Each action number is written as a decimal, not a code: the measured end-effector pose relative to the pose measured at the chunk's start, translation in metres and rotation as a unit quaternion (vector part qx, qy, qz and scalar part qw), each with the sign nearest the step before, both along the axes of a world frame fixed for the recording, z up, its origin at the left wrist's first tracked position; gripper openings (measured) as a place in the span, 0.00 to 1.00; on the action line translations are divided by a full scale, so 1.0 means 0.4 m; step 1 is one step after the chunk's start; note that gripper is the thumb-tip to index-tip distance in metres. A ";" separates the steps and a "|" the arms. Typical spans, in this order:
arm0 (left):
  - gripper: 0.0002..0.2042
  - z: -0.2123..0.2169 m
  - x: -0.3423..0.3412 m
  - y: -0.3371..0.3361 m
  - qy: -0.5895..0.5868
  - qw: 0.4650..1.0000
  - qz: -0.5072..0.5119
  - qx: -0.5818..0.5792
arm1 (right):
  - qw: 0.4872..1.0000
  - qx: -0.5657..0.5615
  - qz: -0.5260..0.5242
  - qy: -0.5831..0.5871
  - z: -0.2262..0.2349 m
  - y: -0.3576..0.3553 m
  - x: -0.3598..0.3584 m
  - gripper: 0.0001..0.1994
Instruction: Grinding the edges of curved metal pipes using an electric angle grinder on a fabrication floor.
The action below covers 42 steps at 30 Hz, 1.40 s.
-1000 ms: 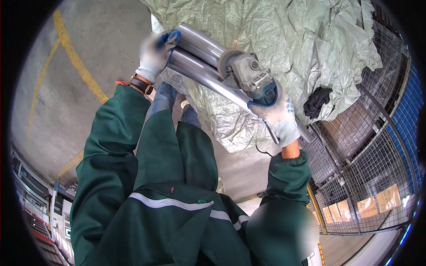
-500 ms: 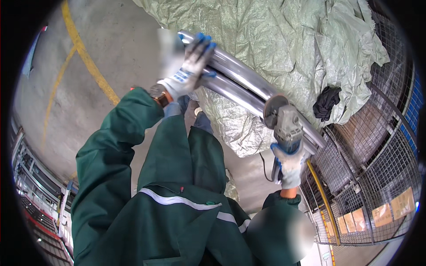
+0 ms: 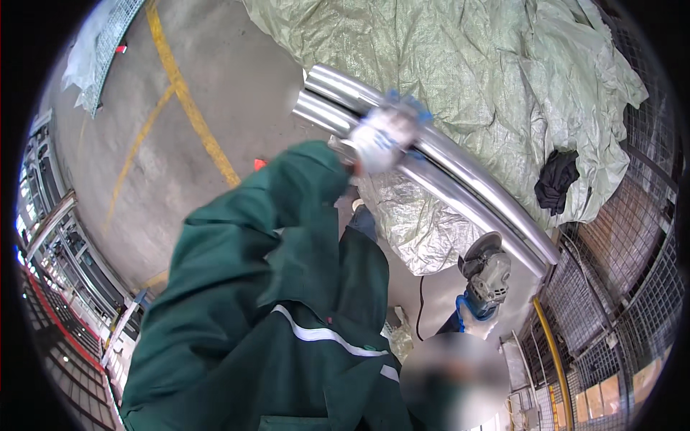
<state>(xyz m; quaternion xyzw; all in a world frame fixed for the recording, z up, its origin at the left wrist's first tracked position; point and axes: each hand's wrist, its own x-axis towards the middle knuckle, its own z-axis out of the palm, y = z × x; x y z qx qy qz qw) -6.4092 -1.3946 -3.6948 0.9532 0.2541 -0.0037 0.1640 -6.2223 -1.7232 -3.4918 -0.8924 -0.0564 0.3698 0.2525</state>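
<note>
Two long shiny metal tubes lie side by side, slanting from upper left down to the right, on a crumpled pale green tarp. My left hand, in a white glove with blue on it, is over the tubes toward their left end; motion smears its fingers. My right hand, gloved too, is closed around the body of an angle grinder. The grinder's round disc is near the right end of the lower tube, apart from it. A blur covers my right wrist.
A black cloth lies on the tarp. To the right stand wire mesh cages with cardboard boxes, beside a yellow bar. A dark cord hangs left of the grinder. Yellow lines mark the grey floor.
My left hand has slid along the tubes to the right, away from their left end. The grinder in my right hand has come down off the tubes toward me. The view has shifted.
</note>
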 end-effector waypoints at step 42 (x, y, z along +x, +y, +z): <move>0.38 -0.044 -0.085 0.098 0.008 0.997 0.069 0.041 | 1.000 0.004 0.015 0.021 -0.085 0.087 -0.189 0.39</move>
